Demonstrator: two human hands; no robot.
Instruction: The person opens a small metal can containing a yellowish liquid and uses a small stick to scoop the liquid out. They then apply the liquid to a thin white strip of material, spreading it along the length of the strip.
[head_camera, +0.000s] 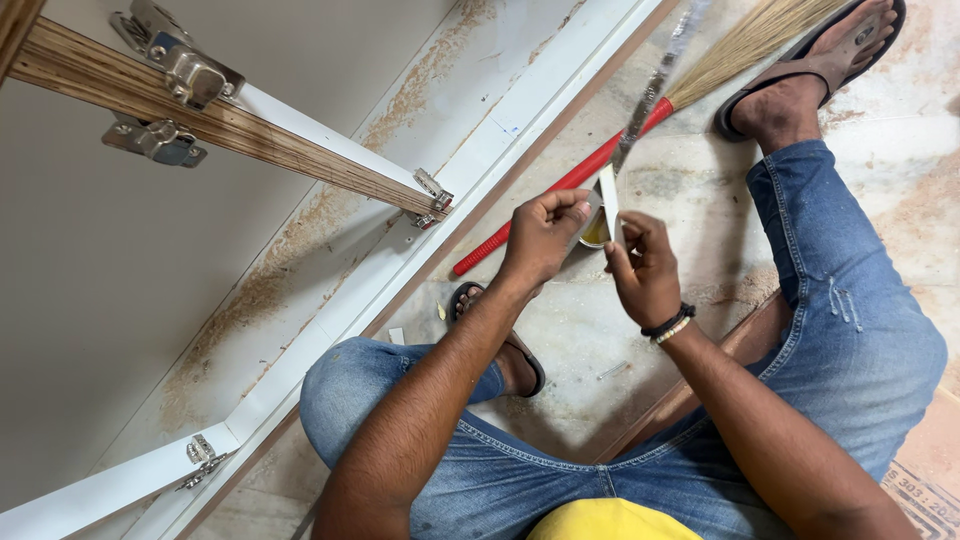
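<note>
Left hand (540, 235): closed on the white strip (608, 195).
Right hand (645, 265): pinched on the strip's lower end.
Tin (594, 232): seen just behind the hands.
Broom (640, 125): laid far right on the floor (600, 330).

Dusty workshop floor beside an open cabinet

Pale stone floor (900, 130), stained and gritty; a white cabinet carcass (120, 280) with metal hinges (190, 72) and sawdust; a red-handled broom (640, 120) lies nearby.

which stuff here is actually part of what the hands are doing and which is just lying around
In hand:
left hand
right hand
thin white strip pinched between them
small tin of yellowish paste just beneath

Lying about:
broom with red handle
cabinet hinges
small screw on the floor
wooden panel edge
</note>
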